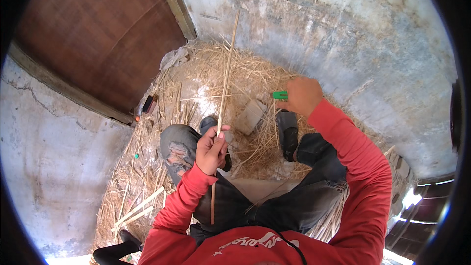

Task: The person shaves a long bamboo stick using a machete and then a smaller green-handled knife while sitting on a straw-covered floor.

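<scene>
My left hand [211, 151] is closed around a long, thin bamboo strip [226, 76] in front of my body. Its long upper part points away toward the far wall, and a short lower end hangs below my wrist, over my lap. Off to the right, above my right shoe, my right hand [304, 96] grips a green utility knife [279, 95], going by its slotted plastic body. Most of the tool is covered by my fingers, and I cannot make out a blade. The knife and the strip are apart.
Shavings and split strips [245, 64] litter the floor. A pale block [251, 117] lies between my shoes. Cut slats [140, 211] lie at the left, below a small dark object [147, 104]. Stained walls [314, 24] and a brown door panel [98, 34] stand around me.
</scene>
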A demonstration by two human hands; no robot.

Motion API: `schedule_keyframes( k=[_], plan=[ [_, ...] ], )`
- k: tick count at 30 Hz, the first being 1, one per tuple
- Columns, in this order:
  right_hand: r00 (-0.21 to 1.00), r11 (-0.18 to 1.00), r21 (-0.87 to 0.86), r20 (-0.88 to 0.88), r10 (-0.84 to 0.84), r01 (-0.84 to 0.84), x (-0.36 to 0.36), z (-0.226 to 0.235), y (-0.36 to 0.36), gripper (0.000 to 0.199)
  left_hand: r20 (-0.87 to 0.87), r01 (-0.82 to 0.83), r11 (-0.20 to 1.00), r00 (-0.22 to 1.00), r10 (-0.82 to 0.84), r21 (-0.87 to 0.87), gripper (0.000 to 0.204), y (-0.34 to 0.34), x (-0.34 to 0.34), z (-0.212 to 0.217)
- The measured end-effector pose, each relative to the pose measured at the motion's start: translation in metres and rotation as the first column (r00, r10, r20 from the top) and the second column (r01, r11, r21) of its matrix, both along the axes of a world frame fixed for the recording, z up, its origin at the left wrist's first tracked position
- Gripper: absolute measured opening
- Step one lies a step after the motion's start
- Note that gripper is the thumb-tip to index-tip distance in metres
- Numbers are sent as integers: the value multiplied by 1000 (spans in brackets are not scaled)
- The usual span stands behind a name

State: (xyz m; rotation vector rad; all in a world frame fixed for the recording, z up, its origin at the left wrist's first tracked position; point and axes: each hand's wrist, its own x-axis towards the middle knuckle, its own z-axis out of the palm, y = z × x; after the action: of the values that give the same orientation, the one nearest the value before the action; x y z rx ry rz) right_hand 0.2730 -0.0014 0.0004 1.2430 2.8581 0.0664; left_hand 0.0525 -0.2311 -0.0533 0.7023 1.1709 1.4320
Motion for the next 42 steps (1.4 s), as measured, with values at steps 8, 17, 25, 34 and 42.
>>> schedule_keyframes(
  k=[8, 17, 25, 34, 42],
  plan=[
    [989, 975, -198, -127, 74, -98, -16, 23, -19, 50, 11, 41, 999, 999, -41, -8, 33, -3, -4, -3],
    [865, 846, -360, -457, 207, -393, -38, 22, -55, 52, -76, 54, 998, 996, -55, -7, 42, 2, 3, 3],
    [923, 861, -391, -328, 199, -325, -50, -2, -73, 52, -179, -6, 1000, 984, 1, -24, 39, 8, 11, 2],
    [684, 903, -334, -593, -425, 271, 35, -7, 90, 66, -383, 253, 967, 892, -241, -19, 39, -34, 6, 4],
    [713, 947, -321, -661, -234, 14, 15, 8, 19, 66, -297, 1, 1000, 955, 2, 9, 42, -11, 3, -10]
  ],
)
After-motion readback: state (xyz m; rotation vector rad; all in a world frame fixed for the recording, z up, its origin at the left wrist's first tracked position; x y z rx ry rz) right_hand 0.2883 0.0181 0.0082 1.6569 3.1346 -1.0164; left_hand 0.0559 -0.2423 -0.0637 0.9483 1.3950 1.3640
